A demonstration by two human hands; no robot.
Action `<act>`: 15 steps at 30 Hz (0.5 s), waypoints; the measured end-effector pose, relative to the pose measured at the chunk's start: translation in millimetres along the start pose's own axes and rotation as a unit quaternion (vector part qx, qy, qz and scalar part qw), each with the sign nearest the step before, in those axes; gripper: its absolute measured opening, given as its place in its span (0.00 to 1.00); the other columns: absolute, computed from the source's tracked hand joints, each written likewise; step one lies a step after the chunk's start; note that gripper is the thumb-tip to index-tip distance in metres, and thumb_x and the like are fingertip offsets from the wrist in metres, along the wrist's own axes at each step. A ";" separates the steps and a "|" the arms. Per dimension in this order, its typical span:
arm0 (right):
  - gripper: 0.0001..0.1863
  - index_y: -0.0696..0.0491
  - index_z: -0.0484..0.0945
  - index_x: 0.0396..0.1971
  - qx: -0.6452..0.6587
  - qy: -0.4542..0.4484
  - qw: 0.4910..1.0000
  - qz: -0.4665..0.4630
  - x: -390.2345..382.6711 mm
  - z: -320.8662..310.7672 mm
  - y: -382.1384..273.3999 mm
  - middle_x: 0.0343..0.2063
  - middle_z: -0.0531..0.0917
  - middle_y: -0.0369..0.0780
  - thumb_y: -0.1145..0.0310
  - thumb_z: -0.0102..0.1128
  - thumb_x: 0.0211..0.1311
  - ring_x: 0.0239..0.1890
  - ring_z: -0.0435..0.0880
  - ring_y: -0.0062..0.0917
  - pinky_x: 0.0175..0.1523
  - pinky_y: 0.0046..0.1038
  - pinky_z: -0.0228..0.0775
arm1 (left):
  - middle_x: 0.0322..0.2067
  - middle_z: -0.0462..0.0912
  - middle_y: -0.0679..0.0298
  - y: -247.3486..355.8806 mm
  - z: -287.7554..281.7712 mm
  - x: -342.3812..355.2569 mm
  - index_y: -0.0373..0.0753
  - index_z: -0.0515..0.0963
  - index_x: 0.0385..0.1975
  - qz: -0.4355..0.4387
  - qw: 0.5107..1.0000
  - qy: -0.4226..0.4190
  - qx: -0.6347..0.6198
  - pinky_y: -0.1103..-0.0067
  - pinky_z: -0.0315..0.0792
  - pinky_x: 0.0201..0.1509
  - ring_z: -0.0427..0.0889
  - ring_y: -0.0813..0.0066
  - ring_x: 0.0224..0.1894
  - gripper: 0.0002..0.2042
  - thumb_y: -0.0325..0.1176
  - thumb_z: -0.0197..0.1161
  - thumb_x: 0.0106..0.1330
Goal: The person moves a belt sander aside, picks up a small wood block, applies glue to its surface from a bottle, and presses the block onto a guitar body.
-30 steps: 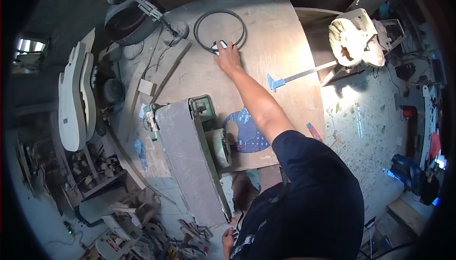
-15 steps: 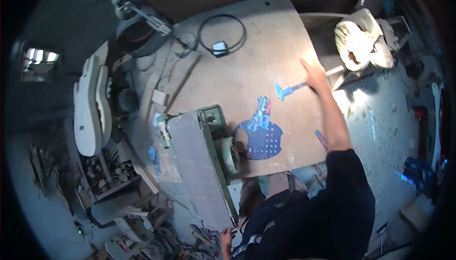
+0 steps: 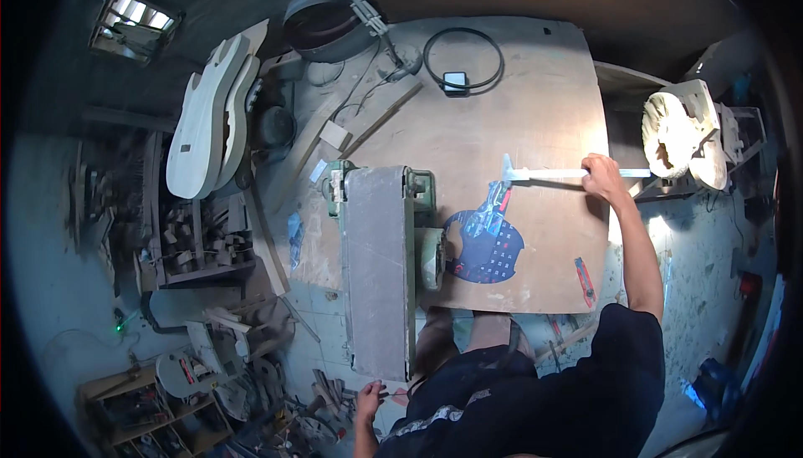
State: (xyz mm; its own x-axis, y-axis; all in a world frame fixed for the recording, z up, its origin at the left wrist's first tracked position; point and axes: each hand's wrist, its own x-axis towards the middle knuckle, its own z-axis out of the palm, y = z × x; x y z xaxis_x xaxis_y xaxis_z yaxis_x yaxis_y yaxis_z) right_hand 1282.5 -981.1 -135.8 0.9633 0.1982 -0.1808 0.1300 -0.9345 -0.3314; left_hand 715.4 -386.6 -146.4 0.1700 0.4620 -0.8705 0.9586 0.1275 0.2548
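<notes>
Over the right side of the table (image 3: 548, 115), my right hand (image 3: 604, 178) is closed around the bar of a caliper (image 3: 548, 174), its wide end pointing left above a dark blue sheet (image 3: 493, 261). By the lower end of the belt sander (image 3: 376, 270), my left hand (image 3: 366, 399) has its fingers curled; I cannot tell whether it grips anything. A black ring (image 3: 462, 30) lies toward the far edge, and a red tool (image 3: 585, 281) sits near the right corner closest to me.
</notes>
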 end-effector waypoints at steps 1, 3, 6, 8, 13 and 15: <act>0.08 0.60 0.80 0.24 0.030 0.023 0.999 0.000 9.3 10.0 -7.9 0.32 0.81 0.52 0.75 0.53 0.42 0.41 0.81 0.49 0.49 0.45 0.72 | 0.45 0.86 0.61 -6.7 1.5 -2.5 0.39 0.79 0.51 -0.005 1.000 -0.001 0.020 0.72 0.76 0.44 0.86 0.67 0.44 0.19 0.49 0.58 0.74; 0.09 0.59 0.80 0.25 0.076 0.045 0.996 -0.003 39.5 25.7 -35.0 0.34 0.82 0.51 0.75 0.53 0.43 0.42 0.81 0.50 0.49 0.45 0.72 | 0.47 0.85 0.61 -20.5 6.9 -8.7 0.40 0.78 0.54 -0.027 0.999 -0.016 0.024 0.70 0.76 0.47 0.86 0.67 0.44 0.20 0.49 0.59 0.73; 0.14 0.57 0.85 0.32 0.135 0.103 0.985 -0.028 100.5 54.4 -90.5 0.37 0.84 0.52 0.73 0.53 0.46 0.43 0.82 0.51 0.51 0.47 0.73 | 0.48 0.84 0.61 -29.2 16.8 -13.8 0.40 0.76 0.56 -0.061 0.997 -0.039 0.039 0.69 0.76 0.47 0.86 0.66 0.45 0.22 0.51 0.60 0.73; 0.17 0.54 0.86 0.36 0.128 0.098 0.986 -0.032 139.1 68.6 -125.5 0.38 0.85 0.53 0.72 0.54 0.46 0.44 0.83 0.51 0.53 0.46 0.74 | 0.48 0.84 0.62 -31.1 20.8 -17.1 0.39 0.76 0.54 -0.038 0.997 -0.049 0.037 0.69 0.76 0.46 0.86 0.66 0.45 0.23 0.52 0.60 0.73; 0.17 0.52 0.88 0.36 0.125 0.016 0.990 -0.061 192.3 90.2 -201.5 0.36 0.86 0.53 0.70 0.57 0.43 0.44 0.85 0.49 0.53 0.45 0.76 | 0.48 0.85 0.61 -21.5 29.3 -51.1 0.39 0.79 0.53 -0.030 0.998 0.015 -0.048 0.69 0.75 0.48 0.86 0.67 0.46 0.21 0.50 0.57 0.74; 0.17 0.52 0.88 0.35 0.123 -0.006 0.989 -0.080 202.8 100.7 -218.6 0.35 0.86 0.52 0.70 0.58 0.43 0.44 0.85 0.49 0.52 0.45 0.76 | 0.48 0.85 0.60 -33.4 32.1 -60.0 0.39 0.79 0.53 -0.040 0.997 0.027 -0.057 0.70 0.75 0.48 0.86 0.66 0.45 0.20 0.49 0.58 0.74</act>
State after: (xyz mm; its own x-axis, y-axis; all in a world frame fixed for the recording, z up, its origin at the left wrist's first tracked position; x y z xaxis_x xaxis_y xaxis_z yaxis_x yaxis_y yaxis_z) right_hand 1425.8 -706.9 -193.3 0.9322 0.3419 -0.1187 0.2173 -0.7909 -0.5720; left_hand 680.5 -446.7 -116.1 0.0791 0.4921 -0.8669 0.9357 0.2632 0.2348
